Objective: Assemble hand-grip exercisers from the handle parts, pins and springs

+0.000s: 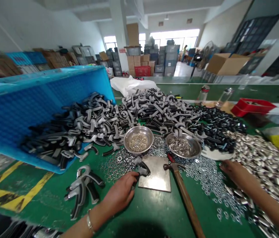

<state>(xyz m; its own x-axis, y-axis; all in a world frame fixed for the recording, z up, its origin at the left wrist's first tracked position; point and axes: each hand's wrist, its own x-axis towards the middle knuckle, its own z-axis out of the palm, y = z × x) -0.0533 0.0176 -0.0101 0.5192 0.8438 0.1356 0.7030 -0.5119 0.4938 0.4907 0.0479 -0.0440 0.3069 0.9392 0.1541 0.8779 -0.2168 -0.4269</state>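
Observation:
My left hand (pixel 122 191) is closed around a grey-and-black plastic hand-grip handle (pixel 143 170), held at the left edge of a flat metal plate (pixel 154 175). My right hand (pixel 235 173) reaches to the right, between the shiny metal barrel pieces (pixel 260 162) and the scattered nuts (pixel 206 177). Its fingers curl downward, and what they hold, if anything, is hidden. A claw hammer (pixel 182 188) with a wooden handle lies right of the plate. Several assembled hand grips (pixel 83 188) with a spring showing rest left of my left hand.
Steel bowls of small rivets (pixel 138 142) and pins (pixel 180 146) stand behind the plate. Loose rings (pixel 113 168) lie left of it. A tipped blue crate (pixel 42 82) spills handles (pixel 151 109). Black-headed bolts (pixel 218 122), a red tray (pixel 253 105) and bottles (pixel 203 92) are at right.

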